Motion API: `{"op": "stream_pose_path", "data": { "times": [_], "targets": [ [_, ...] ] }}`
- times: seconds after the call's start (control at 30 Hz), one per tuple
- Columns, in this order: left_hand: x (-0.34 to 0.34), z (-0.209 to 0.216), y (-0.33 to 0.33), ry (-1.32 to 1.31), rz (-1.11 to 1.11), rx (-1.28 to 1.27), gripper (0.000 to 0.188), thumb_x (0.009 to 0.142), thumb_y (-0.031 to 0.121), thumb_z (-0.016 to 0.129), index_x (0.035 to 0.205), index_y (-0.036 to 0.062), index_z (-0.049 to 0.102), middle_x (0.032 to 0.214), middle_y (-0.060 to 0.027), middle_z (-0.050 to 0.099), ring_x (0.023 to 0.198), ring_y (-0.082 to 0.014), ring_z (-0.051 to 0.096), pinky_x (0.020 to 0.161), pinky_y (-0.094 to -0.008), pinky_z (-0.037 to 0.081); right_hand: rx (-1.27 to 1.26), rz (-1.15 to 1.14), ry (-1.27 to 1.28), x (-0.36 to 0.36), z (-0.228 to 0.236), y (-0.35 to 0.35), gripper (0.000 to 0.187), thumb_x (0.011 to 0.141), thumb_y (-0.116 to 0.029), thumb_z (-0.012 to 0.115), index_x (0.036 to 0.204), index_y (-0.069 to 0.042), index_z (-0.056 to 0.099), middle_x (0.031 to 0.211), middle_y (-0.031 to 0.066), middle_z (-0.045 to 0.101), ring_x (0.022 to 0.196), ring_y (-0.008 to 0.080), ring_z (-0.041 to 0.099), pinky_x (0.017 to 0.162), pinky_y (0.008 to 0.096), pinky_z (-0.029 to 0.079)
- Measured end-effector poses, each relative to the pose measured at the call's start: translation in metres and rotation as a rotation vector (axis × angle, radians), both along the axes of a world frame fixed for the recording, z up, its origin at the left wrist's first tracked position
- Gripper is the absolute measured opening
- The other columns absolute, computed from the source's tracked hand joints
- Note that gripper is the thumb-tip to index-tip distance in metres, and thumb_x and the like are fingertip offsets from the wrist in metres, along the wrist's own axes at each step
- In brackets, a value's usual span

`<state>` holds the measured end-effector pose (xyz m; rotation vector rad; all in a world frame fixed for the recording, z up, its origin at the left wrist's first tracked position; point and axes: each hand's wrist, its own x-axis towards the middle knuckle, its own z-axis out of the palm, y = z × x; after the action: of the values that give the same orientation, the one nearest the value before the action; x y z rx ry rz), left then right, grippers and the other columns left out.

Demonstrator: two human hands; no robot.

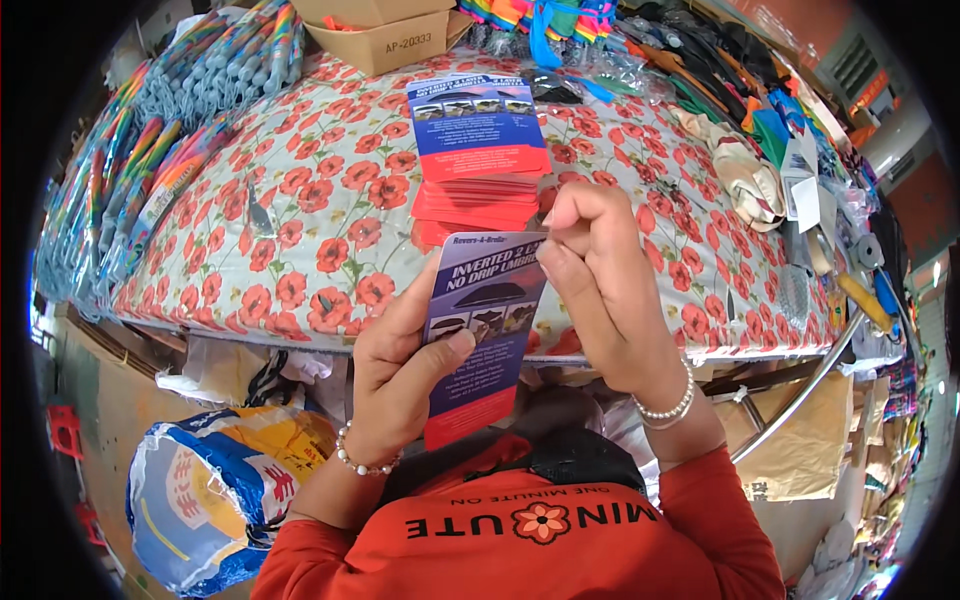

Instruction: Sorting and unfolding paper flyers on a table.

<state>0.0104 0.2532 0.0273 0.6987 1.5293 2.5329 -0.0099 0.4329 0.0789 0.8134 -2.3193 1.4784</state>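
In my left hand is a tall printed card, blue with a red lower end and small umbrella pictures. My left thumb lies across its front while the fingers are behind it. My right hand is at the card's upper right corner, thumb and forefinger bent into a pinch there; whatever is between the fingertips is too small to make out. Just beyond the held card, a stack of similar cards lies on the table, its red ends fanned toward me.
A flowered cloth covers the table. Bundled rainbow umbrellas line its left side. A cardboard box stands at the back. Fabric pieces and plastic wrap crowd the right. Below the left edge sits a blue-and-yellow sack.
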Motion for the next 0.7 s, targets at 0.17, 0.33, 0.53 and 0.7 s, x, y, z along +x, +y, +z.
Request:
{"op": "stream_pose_path", "data": {
  "times": [0.17,0.33,0.53,0.7],
  "targets": [
    [0.004,-0.003,0.000,0.022,-0.002,0.022,0.056,0.082,-0.009,0.040,0.136,-0.0023,0.024,0.125,-0.0178,0.047,0.111,-0.0247,0.051,0.093,-0.0351,0.042,-0.061,-0.049,0.127,-0.011,-0.019,-0.015,0.018,0.087,-0.004,0.043,0.104,-0.002,0.039,0.070,0.0123,0.051,0.058,0.0258,0.056,0.056,0.0322,0.043],
    [0.005,-0.004,-0.001,0.087,0.041,-0.016,0.056,0.082,-0.009,0.040,0.135,-0.0026,0.025,0.127,-0.0180,0.045,0.112,-0.0248,0.051,0.093,-0.0359,0.042,-0.009,-0.114,0.191,-0.010,-0.018,-0.021,0.017,0.086,-0.002,0.043,0.103,-0.001,0.040,0.068,0.0128,0.051,0.057,0.0282,0.055,0.054,0.0339,0.042],
    [-0.001,-0.011,-0.008,0.270,0.009,-0.150,0.051,0.083,-0.007,0.041,0.133,-0.0037,0.029,0.126,-0.0185,0.046,0.114,-0.0245,0.049,0.092,-0.0345,0.042,0.041,-0.122,0.272,-0.010,-0.021,-0.023,0.017,0.086,0.000,0.043,0.102,0.001,0.040,0.070,0.0149,0.051,0.055,0.0293,0.054,0.052,0.0346,0.042],
    [-0.010,-0.016,-0.002,0.010,-0.153,0.292,0.045,0.085,-0.004,0.046,0.129,-0.0034,0.038,0.119,-0.0159,0.051,0.109,-0.0212,0.051,0.088,-0.0295,0.042,-0.002,-0.073,0.346,0.002,-0.026,-0.028,0.017,0.085,0.001,0.045,0.102,0.002,0.040,0.070,0.0148,0.051,0.055,0.0296,0.052,0.051,0.0350,0.042]
  ]
}}
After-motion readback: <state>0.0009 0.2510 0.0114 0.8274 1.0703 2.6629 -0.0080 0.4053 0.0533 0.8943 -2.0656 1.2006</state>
